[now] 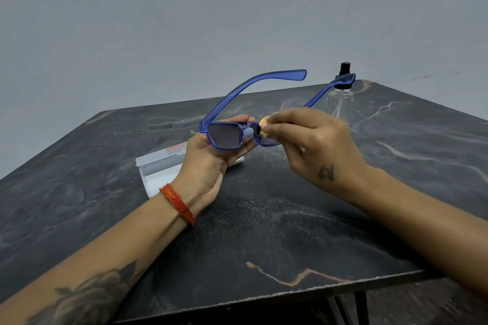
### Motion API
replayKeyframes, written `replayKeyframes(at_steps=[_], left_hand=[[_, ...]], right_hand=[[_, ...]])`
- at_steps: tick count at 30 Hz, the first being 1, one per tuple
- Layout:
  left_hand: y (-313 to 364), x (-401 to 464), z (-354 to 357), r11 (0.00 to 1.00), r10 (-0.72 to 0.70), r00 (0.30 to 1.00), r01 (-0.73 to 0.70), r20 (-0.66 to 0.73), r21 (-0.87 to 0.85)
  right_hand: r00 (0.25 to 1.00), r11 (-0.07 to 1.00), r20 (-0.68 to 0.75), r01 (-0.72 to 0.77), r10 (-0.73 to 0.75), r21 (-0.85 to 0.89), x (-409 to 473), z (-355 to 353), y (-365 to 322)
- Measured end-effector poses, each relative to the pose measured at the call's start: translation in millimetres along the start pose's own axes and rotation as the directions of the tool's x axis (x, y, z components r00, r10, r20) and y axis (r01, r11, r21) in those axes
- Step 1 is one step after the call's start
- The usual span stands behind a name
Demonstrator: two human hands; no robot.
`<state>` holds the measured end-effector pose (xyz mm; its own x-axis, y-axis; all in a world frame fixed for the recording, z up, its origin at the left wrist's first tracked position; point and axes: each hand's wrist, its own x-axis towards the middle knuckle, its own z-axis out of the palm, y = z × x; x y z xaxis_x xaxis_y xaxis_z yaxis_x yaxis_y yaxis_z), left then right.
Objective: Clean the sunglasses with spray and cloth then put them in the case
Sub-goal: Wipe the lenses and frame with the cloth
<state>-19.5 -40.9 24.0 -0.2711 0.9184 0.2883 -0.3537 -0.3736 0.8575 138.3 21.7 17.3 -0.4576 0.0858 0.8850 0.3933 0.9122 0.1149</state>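
Note:
Blue-framed sunglasses [226, 136] with dark lenses are held above the table, temples unfolded and pointing away from me. My left hand [208, 163] grips the frame around the left lens from below. My right hand [311, 137] pinches a small yellow cloth [264, 122] against the right lens, which it mostly hides. A clear spray bottle [342, 97] with a black nozzle stands at the far right of the table, behind one temple tip. A white case [155, 166] lies on the table under my left hand, partly hidden.
The dark marble-patterned table [264, 219] has its front edge close to me and its right edge beyond my right forearm. A plain grey wall stands behind it. A red thread bracelet circles my left wrist.

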Motion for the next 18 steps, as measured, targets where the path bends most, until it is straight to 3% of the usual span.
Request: replayKeyframes(at_steps=[3,10,15,18], left_hand=[[-0.2,-0.1,0.7,1.000,0.017,1.000,-0.017,0.018,-0.002],[-2.6,-0.5,-2.0,0.999,0.027,0.999,-0.028,0.034,0.025],[-1.5,-0.1,-3.4,0.998,0.035,0.999,-0.036,0.024,0.054],[-0.6,-1.6,-1.9,0.997,0.038,0.999,-0.040,0.023,0.060]], right_hand=[[1.000,1.000,-0.016,-0.024,0.024,-0.010,2.3,-0.7,-4.9],[0.999,0.988,0.034,-0.023,0.018,0.154,3.2,-4.8,-6.0],[0.999,0.986,0.038,0.032,-0.039,0.161,1.1,-7.9,-3.8],[0.997,0.996,0.045,0.065,-0.068,0.065,1.1,-9.4,3.4]])
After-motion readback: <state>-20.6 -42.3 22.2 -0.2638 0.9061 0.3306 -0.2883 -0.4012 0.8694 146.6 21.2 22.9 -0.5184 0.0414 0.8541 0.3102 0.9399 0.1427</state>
